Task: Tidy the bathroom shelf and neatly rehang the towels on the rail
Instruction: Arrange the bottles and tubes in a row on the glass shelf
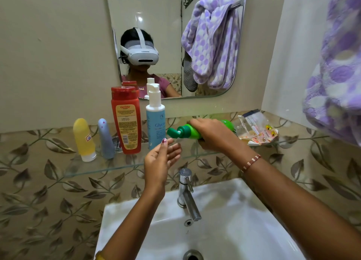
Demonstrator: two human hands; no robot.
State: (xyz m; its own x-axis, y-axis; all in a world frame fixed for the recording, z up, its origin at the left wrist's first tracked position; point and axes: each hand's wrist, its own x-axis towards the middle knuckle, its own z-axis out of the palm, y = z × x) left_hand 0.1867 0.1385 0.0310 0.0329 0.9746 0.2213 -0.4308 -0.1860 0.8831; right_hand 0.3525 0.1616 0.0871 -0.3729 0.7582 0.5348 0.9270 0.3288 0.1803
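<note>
Head view, places given from the tap point(186, 193).
- Glass shelf point(109, 167), above tap: 4 containers upright to upper left: yellow tube point(84, 139), grey-blue tube point(106, 138), red bottle point(126, 120), blue pump bottle point(155, 119).
- Green pump bottle point(185, 131), directly above: lying sideways, gripped by right hand point(212, 134).
- Left hand point(162, 158), just left: fingers relaxed, holding nothing.
- Wrappers point(256, 130), upper right: loose.
- Towel point(334, 74), far upper right: bunched.
Status: shelf partly tidied; towels likely not rehung.
</note>
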